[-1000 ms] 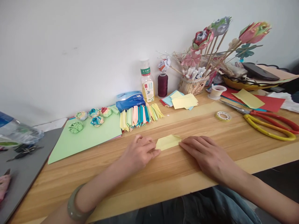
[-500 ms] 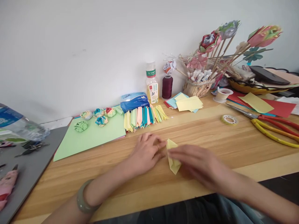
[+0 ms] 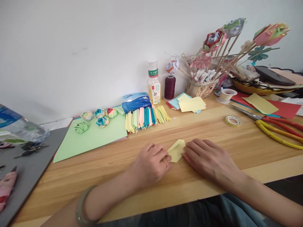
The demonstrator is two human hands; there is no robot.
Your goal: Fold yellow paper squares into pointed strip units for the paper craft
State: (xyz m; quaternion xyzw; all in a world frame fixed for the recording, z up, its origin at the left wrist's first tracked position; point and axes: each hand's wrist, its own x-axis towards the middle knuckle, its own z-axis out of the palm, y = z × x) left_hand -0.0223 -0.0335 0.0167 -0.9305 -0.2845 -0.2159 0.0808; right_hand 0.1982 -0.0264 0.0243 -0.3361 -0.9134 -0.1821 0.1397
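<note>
Left hand [image 3: 152,162] and right hand [image 3: 210,157] flank folded paper [image 3: 177,152] on table [image 3: 201,129].
The left pinches one end; the right's fingers touch the other, any pinch hidden from here.

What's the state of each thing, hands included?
Yellow paper: folded, ends partly hidden
Left hand: curled, touching the paper's left end
Right hand: half-curled, touching its right end
Scissors: lying down, blades apparently closed
Drink bottle: capped, upright
Thread spool: upright
Tape roll: lying flat
Folded strips: lined up
</note>
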